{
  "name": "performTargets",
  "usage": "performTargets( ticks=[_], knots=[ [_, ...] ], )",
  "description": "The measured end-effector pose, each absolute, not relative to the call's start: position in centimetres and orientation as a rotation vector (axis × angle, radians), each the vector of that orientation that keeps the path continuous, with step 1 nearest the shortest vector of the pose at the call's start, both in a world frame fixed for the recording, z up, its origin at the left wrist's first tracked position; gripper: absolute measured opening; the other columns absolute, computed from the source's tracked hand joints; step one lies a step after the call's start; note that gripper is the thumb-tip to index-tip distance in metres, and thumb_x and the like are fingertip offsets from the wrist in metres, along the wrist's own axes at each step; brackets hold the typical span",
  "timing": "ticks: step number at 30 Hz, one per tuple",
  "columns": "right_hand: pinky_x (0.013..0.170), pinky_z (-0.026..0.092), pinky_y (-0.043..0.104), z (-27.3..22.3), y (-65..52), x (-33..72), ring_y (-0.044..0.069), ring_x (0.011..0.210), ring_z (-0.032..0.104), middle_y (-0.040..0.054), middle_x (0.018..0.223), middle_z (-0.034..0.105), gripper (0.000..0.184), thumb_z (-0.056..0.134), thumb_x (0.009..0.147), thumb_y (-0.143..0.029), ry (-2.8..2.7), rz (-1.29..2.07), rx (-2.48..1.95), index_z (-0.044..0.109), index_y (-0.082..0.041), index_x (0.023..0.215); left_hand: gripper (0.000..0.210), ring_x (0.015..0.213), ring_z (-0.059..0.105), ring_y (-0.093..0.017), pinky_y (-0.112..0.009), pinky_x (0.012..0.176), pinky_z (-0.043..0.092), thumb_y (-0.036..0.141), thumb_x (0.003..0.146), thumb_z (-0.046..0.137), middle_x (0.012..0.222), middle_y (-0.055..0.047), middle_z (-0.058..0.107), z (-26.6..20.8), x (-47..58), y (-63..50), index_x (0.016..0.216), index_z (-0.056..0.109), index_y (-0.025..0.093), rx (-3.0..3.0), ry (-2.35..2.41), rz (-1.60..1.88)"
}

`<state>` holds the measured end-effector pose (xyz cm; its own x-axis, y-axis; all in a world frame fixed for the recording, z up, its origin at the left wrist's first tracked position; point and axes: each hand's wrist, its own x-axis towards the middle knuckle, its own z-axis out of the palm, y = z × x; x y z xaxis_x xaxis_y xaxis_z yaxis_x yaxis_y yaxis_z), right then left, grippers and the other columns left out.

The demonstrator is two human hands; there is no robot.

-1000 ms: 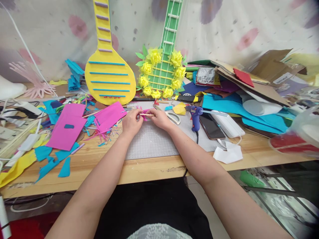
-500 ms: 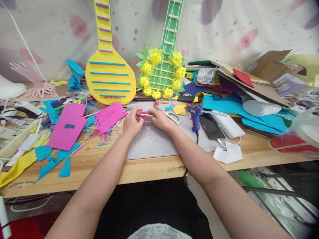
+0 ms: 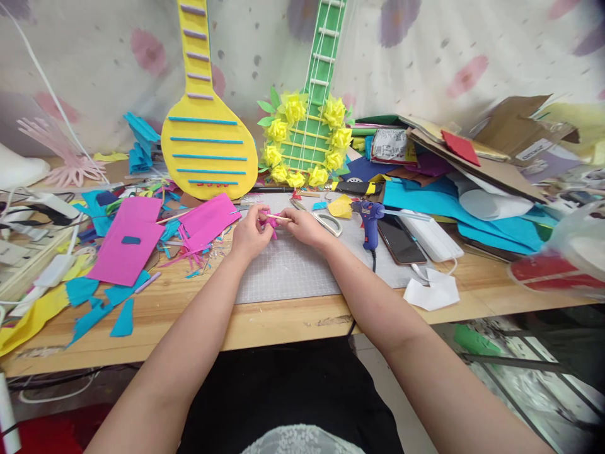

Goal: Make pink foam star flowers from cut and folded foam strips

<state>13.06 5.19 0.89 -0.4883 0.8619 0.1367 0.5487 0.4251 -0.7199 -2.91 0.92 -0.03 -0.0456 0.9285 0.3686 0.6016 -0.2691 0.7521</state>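
Over the grey cutting mat (image 3: 283,271), my left hand (image 3: 251,233) pinches a small, crumpled magenta paper piece (image 3: 271,222). My right hand (image 3: 303,226) has its fingers closed on a thin pale wooden stick (image 3: 278,217), which lies across the magenta piece and reaches to my left fingertips. The piece's exact shape is partly covered by my fingers. Just right of my right hand lie scissors (image 3: 329,224) with pale handles. A blue hot glue gun (image 3: 371,230) rests farther right.
Behind my hands stand a yellow guitar-shaped board (image 3: 210,148) and a green one (image 3: 302,142) ringed with yellow flowers. Magenta sheets (image 3: 125,246) and paper scraps cover the left. A phone (image 3: 401,239), a white power bank (image 3: 432,236) and stacked blue paper (image 3: 435,198) lie right.
The magenta piece has turned slightly between my fingers, and more of it shows below the stick. Both hands stay in almost the same place.
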Motion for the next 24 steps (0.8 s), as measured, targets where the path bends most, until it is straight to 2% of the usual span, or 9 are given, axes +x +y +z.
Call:
performTargets(
  ticks=[5, 9, 14, 19, 24],
  knots=[
    [0.066, 0.039, 0.024, 1.3, 5.4, 13.5, 0.012, 0.07, 0.053, -0.0007, 0.077, 0.061, 0.03, 0.055, 0.08, -0.047, -2.107, 1.038, -1.085, 0.056, -0.018, 0.09, 0.032, 0.054, 0.051, -0.01, -0.024, 0.054, 0.038, 0.022, 0.076, 0.057, 0.076, 0.001, 0.06, -0.8, -3.3, 1.4, 0.107, 0.05, 0.021, 1.773, 1.454, 1.322],
    [0.074, 0.041, 0.029, 2.6, 5.3, 14.6, 0.015, 0.077, 0.054, 0.0016, 0.08, 0.058, 0.04, 0.035, 0.089, -0.055, -2.052, 0.874, -1.181, 0.054, -0.02, 0.092, 0.033, 0.054, 0.052, -0.009, -0.024, 0.055, 0.039, 0.023, 0.077, 0.058, 0.076, 0.001, 0.062, -0.8, -3.4, 1.5, 0.108, 0.047, 0.021, 1.715, 1.433, 1.329],
    [0.074, 0.041, 0.033, 3.6, 5.0, 15.2, 0.02, 0.078, 0.056, 0.0038, 0.081, 0.06, 0.045, 0.029, 0.089, -0.061, -2.102, 0.759, -1.437, 0.053, -0.023, 0.093, 0.035, 0.06, 0.058, -0.011, -0.025, 0.058, 0.042, 0.024, 0.077, 0.058, 0.076, 0.001, 0.063, -0.8, -3.4, 1.3, 0.109, 0.045, 0.021, 1.659, 1.396, 1.337],
    [0.072, 0.039, 0.029, 2.6, 5.2, 14.2, 0.019, 0.079, 0.054, 0.0048, 0.08, 0.06, 0.038, 0.032, 0.092, -0.049, -2.127, 0.603, -1.423, 0.056, -0.021, 0.083, 0.036, 0.051, 0.051, -0.008, -0.023, 0.054, 0.041, 0.025, 0.075, 0.059, 0.074, 0.003, 0.061, -0.7, -3.2, 1.2, 0.108, 0.045, 0.021, 1.657, 1.417, 1.307],
    [0.076, 0.038, 0.026, 1.1, 5.7, 13.5, 0.015, 0.08, 0.05, 0.0037, 0.079, 0.057, 0.03, 0.035, 0.092, -0.032, -2.239, 0.622, -1.135, 0.058, -0.017, 0.077, 0.044, 0.055, 0.053, -0.008, -0.023, 0.057, 0.043, 0.022, 0.068, 0.064, 0.074, 0.004, 0.06, -0.1, -3.0, 0.7, 0.107, 0.044, 0.021, 1.628, 1.477, 1.293]
  ],
)
